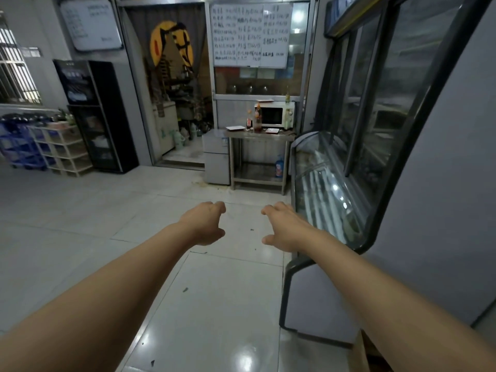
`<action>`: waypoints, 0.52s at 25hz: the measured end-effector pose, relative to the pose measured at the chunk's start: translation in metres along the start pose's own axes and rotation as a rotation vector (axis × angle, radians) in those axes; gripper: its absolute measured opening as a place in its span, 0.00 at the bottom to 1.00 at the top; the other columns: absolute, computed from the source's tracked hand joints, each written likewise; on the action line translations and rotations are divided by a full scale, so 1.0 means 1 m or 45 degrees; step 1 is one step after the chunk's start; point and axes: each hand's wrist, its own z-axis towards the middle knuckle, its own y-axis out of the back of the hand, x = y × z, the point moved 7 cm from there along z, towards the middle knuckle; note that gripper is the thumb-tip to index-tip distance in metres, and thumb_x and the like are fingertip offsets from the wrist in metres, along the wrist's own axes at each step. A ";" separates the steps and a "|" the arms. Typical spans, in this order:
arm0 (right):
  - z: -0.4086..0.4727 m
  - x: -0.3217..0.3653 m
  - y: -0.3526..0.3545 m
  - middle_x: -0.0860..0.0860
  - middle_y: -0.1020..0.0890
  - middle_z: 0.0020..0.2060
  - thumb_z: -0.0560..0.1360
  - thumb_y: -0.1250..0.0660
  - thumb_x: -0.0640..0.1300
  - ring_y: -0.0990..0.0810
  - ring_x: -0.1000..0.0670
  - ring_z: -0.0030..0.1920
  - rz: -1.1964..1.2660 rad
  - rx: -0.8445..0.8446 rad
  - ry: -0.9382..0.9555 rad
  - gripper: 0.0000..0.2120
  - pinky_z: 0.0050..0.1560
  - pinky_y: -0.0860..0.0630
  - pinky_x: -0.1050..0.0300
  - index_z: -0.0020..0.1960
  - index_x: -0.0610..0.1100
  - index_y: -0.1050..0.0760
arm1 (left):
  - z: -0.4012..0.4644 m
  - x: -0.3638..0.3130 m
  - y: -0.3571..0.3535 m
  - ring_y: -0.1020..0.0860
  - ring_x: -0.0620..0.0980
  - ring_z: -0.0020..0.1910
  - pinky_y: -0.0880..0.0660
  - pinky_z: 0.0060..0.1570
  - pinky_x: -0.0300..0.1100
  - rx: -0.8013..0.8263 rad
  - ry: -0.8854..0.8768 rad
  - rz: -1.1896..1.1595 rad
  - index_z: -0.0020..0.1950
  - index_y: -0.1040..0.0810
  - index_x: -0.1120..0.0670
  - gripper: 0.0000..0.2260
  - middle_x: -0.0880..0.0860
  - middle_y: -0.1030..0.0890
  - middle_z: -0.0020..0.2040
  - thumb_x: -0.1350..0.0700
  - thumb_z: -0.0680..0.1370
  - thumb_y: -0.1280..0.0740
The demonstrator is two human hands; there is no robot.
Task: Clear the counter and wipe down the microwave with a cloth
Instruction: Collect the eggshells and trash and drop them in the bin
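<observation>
Left hand (208, 224) out front, fingers loosely curled, holding nothing. Right hand (280, 226) likewise, empty. Microwave (274, 115) far ahead on steel counter (259, 135), with sauce bottles (256, 118) and flat trays (235, 128) just left of it. No cloth visible. Best approach: walk up close, lift bottles upright first, then the trays.

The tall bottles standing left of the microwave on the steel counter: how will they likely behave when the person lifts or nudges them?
The bottles look tall and narrow, so probably tippy if nudged. They stand close together, so bumping one may topple another. Material is too small to tell; if glass, they would be fragile. Both hands, left and right, are empty.
</observation>
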 end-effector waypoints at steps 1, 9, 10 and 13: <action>0.014 0.002 0.000 0.45 0.38 0.71 0.75 0.33 0.50 0.41 0.44 0.71 -0.016 0.000 0.003 0.32 0.69 0.35 0.46 0.74 0.45 0.43 | 0.011 0.007 0.000 0.27 0.55 0.61 0.26 0.58 0.49 -0.002 0.004 -0.003 0.69 0.35 0.53 0.24 0.55 0.28 0.65 0.53 0.75 0.32; 0.171 -0.015 0.015 0.44 0.40 0.72 0.75 0.33 0.48 0.42 0.42 0.72 -0.031 -0.002 0.030 0.31 0.69 0.36 0.45 0.74 0.45 0.43 | 0.147 0.056 0.015 0.28 0.55 0.62 0.28 0.58 0.47 -0.019 0.036 0.026 0.69 0.35 0.53 0.24 0.55 0.28 0.65 0.53 0.75 0.33; 0.191 -0.019 0.020 0.44 0.40 0.72 0.75 0.33 0.48 0.41 0.42 0.72 -0.028 -0.003 0.033 0.31 0.69 0.35 0.45 0.74 0.45 0.42 | 0.165 0.062 0.021 0.28 0.55 0.63 0.29 0.59 0.47 -0.031 0.044 0.028 0.69 0.35 0.53 0.24 0.55 0.28 0.66 0.53 0.75 0.33; 0.251 -0.028 0.037 0.44 0.38 0.70 0.75 0.32 0.48 0.39 0.42 0.70 -0.043 -0.044 0.057 0.30 0.67 0.34 0.46 0.73 0.45 0.41 | 0.217 0.077 0.034 0.29 0.55 0.64 0.30 0.59 0.46 -0.077 0.055 0.012 0.69 0.34 0.54 0.24 0.55 0.27 0.66 0.53 0.75 0.32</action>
